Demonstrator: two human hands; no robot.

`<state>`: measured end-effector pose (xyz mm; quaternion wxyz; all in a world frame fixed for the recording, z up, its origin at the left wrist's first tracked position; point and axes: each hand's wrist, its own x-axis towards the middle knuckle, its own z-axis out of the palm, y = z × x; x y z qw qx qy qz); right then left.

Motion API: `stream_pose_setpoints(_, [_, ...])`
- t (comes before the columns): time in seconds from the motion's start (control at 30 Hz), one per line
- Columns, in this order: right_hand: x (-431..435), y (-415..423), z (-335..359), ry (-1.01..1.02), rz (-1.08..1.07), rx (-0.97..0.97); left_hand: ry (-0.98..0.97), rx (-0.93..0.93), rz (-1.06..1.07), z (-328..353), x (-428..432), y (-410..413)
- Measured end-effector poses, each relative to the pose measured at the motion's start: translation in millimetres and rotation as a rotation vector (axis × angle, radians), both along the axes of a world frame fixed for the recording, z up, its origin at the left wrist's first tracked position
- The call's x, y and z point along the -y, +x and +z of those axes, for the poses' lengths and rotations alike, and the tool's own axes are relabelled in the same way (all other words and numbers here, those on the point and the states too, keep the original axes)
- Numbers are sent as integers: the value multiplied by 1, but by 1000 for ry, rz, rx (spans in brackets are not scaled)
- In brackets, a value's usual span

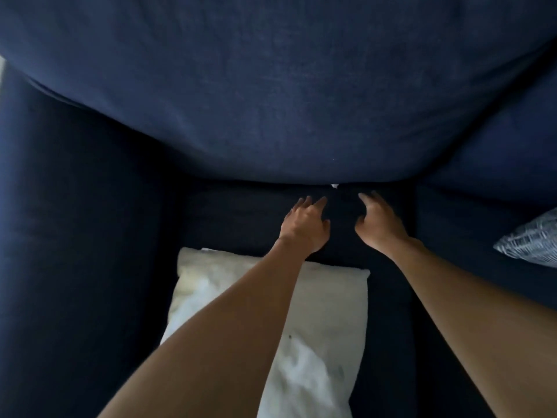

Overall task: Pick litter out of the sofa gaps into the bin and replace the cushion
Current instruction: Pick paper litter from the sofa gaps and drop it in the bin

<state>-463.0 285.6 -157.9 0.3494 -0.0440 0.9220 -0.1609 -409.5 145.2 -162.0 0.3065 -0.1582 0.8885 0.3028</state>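
A small white scrap of litter [335, 186] pokes out of the gap between the dark blue sofa seat [235, 215] and the large blue back cushion [271, 101]. My left hand [306, 226] hovers over the seat just short of the gap, fingers relaxed and slightly spread, holding nothing. My right hand [378, 223] is beside it, also with loose fingers and empty, its fingertips a little below and right of the scrap. A white cushion [325, 312] lies on the seat under my left forearm.
The sofa's left armrest [75, 236] rises on the left. A second seat section [458, 224] extends to the right, with a grey patterned cushion [533, 245] at the right edge. No bin is in view.
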Motion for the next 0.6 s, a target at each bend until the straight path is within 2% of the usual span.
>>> stream_pose_setpoints(0.17, [-9, -31, -36, -55, 24, -2, 24, -50, -104, -33, -11, -36])
stream_pose_setpoints(0.3, [-12, -47, -56, -75, 73, 64, 41, 51, -159, -48, -15, -54])
stream_pose_setpoints(0.6, [-5, -67, -74, 88, 96, 93, -87, 187, -257, -58, -23, -78])
